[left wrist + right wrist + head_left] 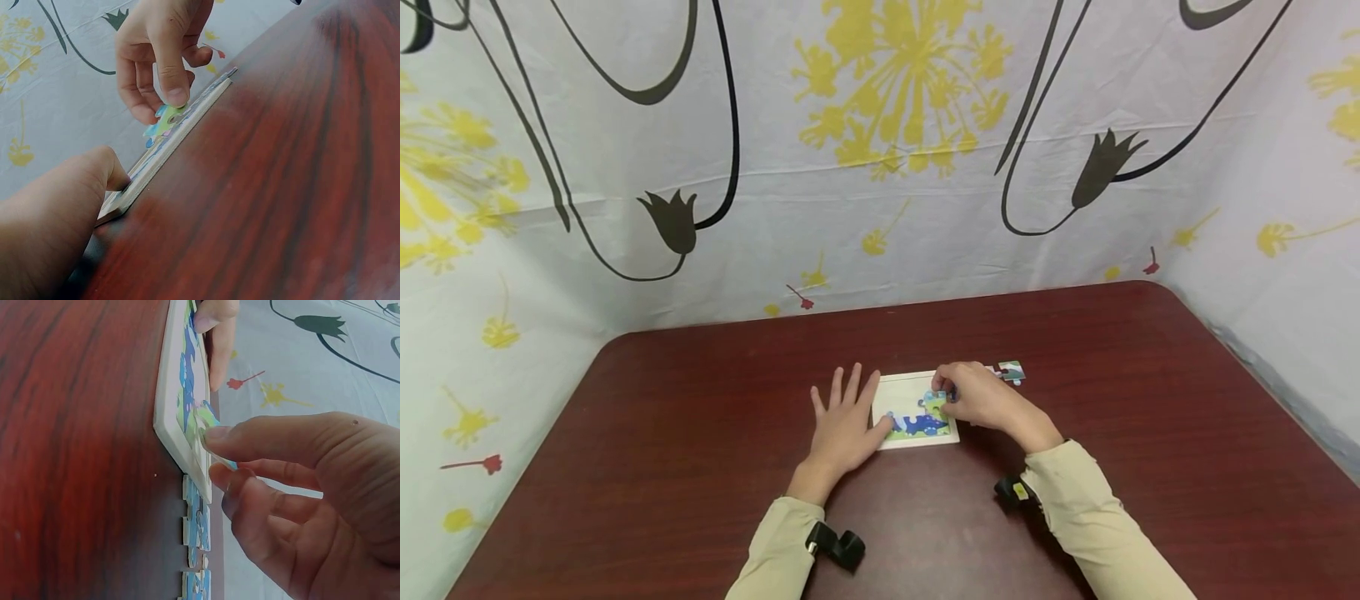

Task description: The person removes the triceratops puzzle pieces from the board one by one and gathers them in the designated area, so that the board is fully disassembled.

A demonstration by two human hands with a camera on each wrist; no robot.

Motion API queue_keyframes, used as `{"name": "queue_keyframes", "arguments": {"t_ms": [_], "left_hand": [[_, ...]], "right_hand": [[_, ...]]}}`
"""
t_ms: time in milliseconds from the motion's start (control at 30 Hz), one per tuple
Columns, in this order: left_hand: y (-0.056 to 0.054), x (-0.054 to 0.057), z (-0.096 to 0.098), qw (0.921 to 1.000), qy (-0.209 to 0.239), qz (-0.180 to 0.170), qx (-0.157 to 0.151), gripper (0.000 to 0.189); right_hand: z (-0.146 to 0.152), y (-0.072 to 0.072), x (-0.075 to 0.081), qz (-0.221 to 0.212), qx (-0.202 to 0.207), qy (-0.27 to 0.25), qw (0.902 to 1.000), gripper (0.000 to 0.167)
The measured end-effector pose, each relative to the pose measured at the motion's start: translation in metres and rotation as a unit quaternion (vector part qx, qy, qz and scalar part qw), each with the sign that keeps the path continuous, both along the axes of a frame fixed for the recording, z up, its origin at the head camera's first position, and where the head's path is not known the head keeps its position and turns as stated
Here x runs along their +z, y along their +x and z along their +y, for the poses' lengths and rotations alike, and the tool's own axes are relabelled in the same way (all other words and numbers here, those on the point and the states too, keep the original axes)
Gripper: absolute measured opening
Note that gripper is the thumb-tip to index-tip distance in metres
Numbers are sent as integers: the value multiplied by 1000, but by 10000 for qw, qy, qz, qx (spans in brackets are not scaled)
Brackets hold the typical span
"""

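Observation:
A pale wooden puzzle frame [904, 377] lies on the table, with blue and green jigsaw pieces fitted along its near side. My left hand [842, 433] rests at the frame's left side, fingers spread flat and the thumb on the corner of the pieces. At the right part of the frame my right hand [981, 396] pinches a green and light-blue puzzle piece [164, 122] between thumb and fingers. In the left wrist view that piece stands tilted over the frame. The right wrist view shows its lower edge near the fitted pieces; whether it touches them I cannot tell.
Several loose puzzle pieces [1011, 372] lie just beyond the frame's right side, partly behind my right hand; the right wrist view shows them in a row. The dark red wooden table [700, 433] meets a white patterned cloth [760, 150] behind and on both sides.

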State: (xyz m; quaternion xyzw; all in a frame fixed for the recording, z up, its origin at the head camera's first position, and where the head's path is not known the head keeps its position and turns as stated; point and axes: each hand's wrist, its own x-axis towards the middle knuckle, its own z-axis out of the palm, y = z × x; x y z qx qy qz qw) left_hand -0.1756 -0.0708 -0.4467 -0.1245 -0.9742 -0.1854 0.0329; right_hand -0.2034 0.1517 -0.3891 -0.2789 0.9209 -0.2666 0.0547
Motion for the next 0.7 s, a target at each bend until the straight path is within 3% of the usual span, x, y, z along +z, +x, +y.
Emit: {"name": "queue_keyframes", "arguments": {"t_ms": [200, 500, 700], "left_hand": [[0, 0, 1, 10000, 29, 34, -29, 73], [-1, 0, 2, 10000, 7, 48, -29, 72], [1, 0, -1, 10000, 29, -5, -17, 72]], "right_hand": [[3, 1, 0, -135, 72, 77, 9999, 22], [6, 4, -1, -9, 158, 120, 9998, 24], [5, 5, 3, -59, 5, -14, 10000, 26]]}}
